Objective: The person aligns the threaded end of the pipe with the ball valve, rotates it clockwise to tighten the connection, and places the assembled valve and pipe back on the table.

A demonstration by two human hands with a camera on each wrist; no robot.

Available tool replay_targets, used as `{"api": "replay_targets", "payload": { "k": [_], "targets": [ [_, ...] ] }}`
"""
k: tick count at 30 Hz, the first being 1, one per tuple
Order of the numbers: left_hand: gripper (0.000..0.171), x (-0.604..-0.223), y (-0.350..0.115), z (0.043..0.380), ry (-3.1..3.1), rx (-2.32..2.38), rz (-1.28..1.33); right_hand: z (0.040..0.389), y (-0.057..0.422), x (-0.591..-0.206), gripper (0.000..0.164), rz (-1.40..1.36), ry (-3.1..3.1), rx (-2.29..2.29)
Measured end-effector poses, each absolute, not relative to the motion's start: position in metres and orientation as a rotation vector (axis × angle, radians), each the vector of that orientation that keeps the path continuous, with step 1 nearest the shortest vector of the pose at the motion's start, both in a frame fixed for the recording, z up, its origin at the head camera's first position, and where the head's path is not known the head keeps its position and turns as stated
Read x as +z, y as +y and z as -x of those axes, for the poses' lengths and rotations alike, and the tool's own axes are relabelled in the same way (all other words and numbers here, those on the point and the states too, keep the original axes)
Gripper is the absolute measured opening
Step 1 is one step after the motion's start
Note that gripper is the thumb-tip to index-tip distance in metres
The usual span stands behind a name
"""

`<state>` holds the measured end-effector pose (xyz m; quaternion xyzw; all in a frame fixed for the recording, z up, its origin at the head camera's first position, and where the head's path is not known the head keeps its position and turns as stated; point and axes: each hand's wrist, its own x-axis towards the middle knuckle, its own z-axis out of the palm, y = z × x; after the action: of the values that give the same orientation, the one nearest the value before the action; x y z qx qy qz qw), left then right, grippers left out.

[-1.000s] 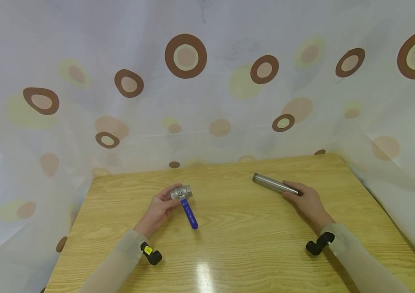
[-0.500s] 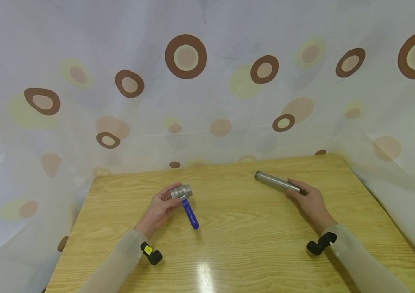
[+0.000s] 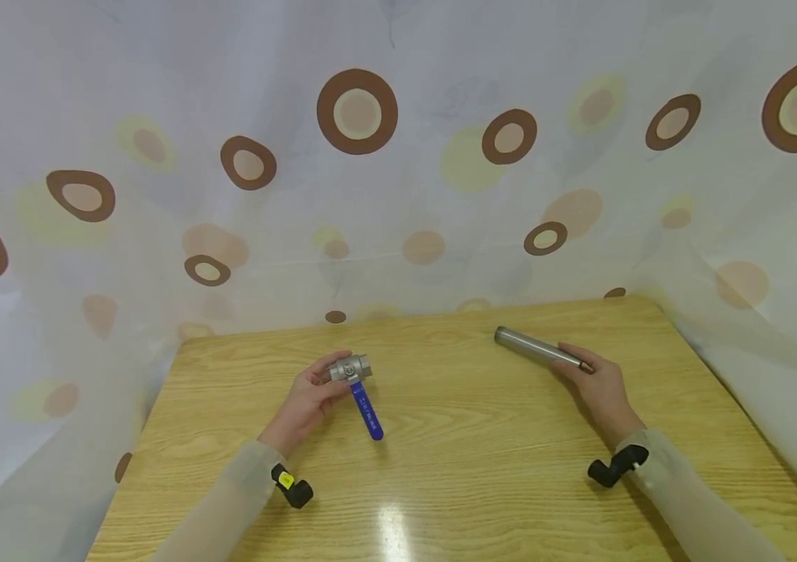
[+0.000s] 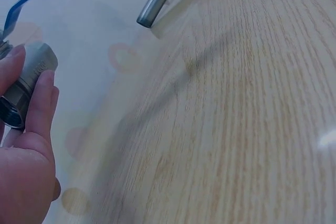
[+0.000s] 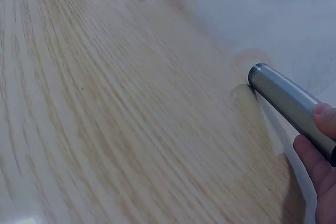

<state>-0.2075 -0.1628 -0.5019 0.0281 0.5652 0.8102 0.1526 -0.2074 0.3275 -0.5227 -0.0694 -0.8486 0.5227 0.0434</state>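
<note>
– While the left hand [image 3: 302, 404] holds the ball valve [image 3: 350, 370] pinched between thumb and fingers, where does it sit?
– Left half of the surface [image 3: 440, 437], towards the far edge; blue handle [image 3: 367, 410] slants to the near edge
– And the right hand [image 3: 604, 393]?
– Thumb and fingers closed on one end of the metal pipe [image 3: 539, 348], right half, free end pointing left and towards the far edge
– Any change?
– Compared with a second ago, pipe and right hand lie slightly nearer the right edge; valve barely differs
– Meaning?
– My reading: gap marginally wider, parts separate, both grips secure
</note>
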Motion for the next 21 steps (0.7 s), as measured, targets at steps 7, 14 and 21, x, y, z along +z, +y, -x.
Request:
{"api": "replay_targets", "payload": {
  "k": [7,14,21],
  "targets": [
    [0.052,-0.502,-0.163,0.210,1.588,2.327,-0.083,0.203,0.324,-0.520,0.061,0.203,-2.538,1.749],
    [0.055,-0.501,-0.162,0.208,1.595,2.320,-0.087,0.190,0.316,-0.514,0.061,0.127,-2.472,1.856],
    [0.057,-0.497,-0.161,0.204,1.613,2.302,-0.124,0.181,0.310,-0.509,0.058,-0.012,-2.333,2.025]
  ]
}}
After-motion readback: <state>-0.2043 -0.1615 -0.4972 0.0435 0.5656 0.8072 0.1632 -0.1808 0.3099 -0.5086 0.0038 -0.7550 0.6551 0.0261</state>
